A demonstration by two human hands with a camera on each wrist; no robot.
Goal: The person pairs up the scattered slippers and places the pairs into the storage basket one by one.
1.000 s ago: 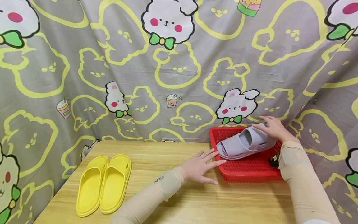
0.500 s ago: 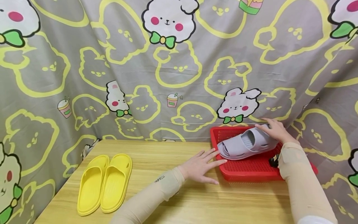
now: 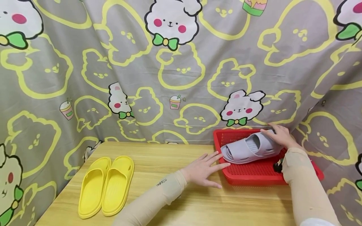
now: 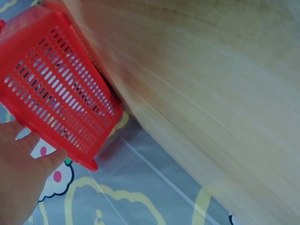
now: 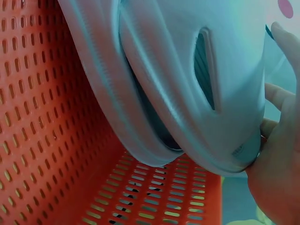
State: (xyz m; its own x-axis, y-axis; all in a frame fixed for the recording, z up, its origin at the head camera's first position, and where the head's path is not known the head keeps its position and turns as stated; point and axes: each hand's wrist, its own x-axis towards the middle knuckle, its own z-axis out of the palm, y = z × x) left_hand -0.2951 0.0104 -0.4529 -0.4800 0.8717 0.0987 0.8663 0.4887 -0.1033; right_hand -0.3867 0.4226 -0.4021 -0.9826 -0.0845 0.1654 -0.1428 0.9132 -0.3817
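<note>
A pair of grey-lilac slippers point(image 3: 241, 150), nested one in the other, lies slantwise in a red plastic basket point(image 3: 251, 180) on the right of the table. The heel end is by the basket's left rim, and the toe end is raised a little. My right hand point(image 3: 281, 137) grips the toe end; in the right wrist view its fingers point(image 5: 277, 96) pass behind the upper slipper point(image 5: 239, 84). My left hand point(image 3: 200, 171) is spread, with straight fingertips at the basket's left rim. The left wrist view has the basket's slotted side point(image 4: 61, 89) beside that hand.
Two yellow slippers point(image 3: 106, 186) stand side by side at the table's left. A small black object point(image 3: 278, 165) shows in the basket by my right wrist. A patterned grey curtain point(image 3: 186, 94) hangs behind the wooden table point(image 3: 158, 157).
My right hand and the toe end of the grey slippers have moved slightly down and right, lower in the basket. The left hand stays at the rim.
</note>
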